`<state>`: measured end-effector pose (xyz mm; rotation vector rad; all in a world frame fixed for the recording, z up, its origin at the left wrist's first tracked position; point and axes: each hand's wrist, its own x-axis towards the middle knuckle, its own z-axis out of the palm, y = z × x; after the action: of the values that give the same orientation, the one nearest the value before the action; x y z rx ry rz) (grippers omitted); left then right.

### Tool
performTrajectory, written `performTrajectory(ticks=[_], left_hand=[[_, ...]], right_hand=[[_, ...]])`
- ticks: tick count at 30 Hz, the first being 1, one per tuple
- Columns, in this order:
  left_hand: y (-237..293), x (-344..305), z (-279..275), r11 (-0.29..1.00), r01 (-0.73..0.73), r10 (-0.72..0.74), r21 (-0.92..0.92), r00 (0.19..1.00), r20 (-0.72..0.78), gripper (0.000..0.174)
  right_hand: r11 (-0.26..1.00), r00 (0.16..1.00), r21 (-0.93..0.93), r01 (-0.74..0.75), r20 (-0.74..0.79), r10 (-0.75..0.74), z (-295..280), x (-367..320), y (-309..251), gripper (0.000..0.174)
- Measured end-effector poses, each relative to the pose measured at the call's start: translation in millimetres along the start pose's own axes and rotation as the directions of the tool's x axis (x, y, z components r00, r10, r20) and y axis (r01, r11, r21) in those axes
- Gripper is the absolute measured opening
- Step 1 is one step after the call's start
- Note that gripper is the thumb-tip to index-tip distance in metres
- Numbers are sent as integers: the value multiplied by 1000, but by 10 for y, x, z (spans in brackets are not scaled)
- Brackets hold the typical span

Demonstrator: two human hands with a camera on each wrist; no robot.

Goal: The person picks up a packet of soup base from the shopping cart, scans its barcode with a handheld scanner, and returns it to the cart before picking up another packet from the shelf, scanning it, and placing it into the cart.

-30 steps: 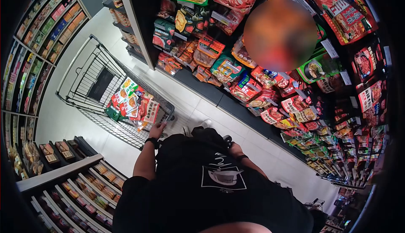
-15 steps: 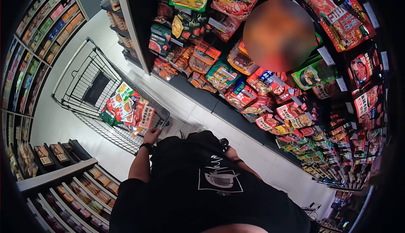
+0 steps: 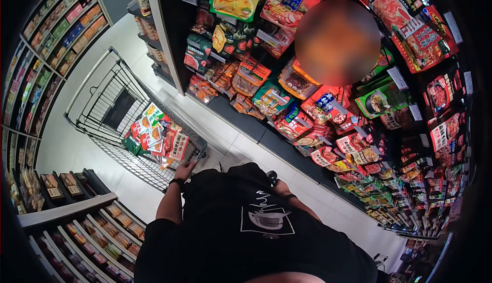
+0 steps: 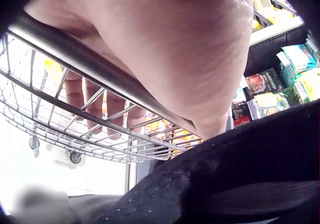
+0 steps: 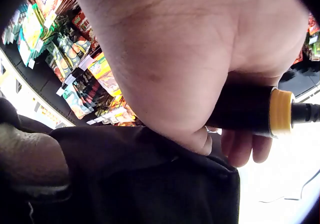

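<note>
My left hand (image 3: 185,170) holds the end rim of a wire shopping cart (image 3: 203,148). In the left wrist view the palm lies over the metal rim (image 4: 60,48), and the fingers (image 4: 94,106) bend down behind the wires. Several red, white and green food packets (image 3: 154,135) lie heaped in the cart near this end. My right hand (image 5: 165,59), low at my side, grips a black cylinder (image 5: 245,111) with a yellow ring and a black cable at its end. In the head view only a dark bit of it (image 3: 272,176) shows past the fingers.
A tall shelf of seasoning and food packets (image 3: 251,75) runs along the right, its black base (image 3: 266,135) beside the pale floor (image 3: 225,129). Stocked shelves (image 3: 105,224) stand at lower left, and more (image 3: 64,32) curve along the far left.
The head view has shifted slightly, and a shoe seen earlier beyond my shirt no longer shows. My left hand stays at the cart's end; my right hand keeps the black cylinder.
</note>
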<state>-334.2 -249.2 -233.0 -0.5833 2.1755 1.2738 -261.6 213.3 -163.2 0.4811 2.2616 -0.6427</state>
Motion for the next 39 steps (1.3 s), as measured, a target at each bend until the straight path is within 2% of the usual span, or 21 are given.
performTrajectory(ticks=[3,5,14,17,26,39], left_hand=[[69,-35,-19,1000,8,-8,10,1000,14,75],[48,-11,-12,1000,13,-13,1,1000,19,76],[144,-60,-29,1000,21,-21,6,999,37,76],[22,31,4,1000,12,-12,11,999,40,75],[-17,63,24,1000,19,-19,6,1000,25,76],[28,46,13,999,49,-48,-16,998,42,74]], right_hand=[[999,999,20,-38,21,38,15,-27,-5,27],[998,999,61,-29,-31,31,28,-57,-13,26],[995,999,93,-24,-41,28,69,-46,58,29],[997,999,65,-33,-35,36,44,-68,24,29],[999,999,39,8,-33,-6,78,57,119,31],[999,999,38,-9,-34,10,25,51,62,30]])
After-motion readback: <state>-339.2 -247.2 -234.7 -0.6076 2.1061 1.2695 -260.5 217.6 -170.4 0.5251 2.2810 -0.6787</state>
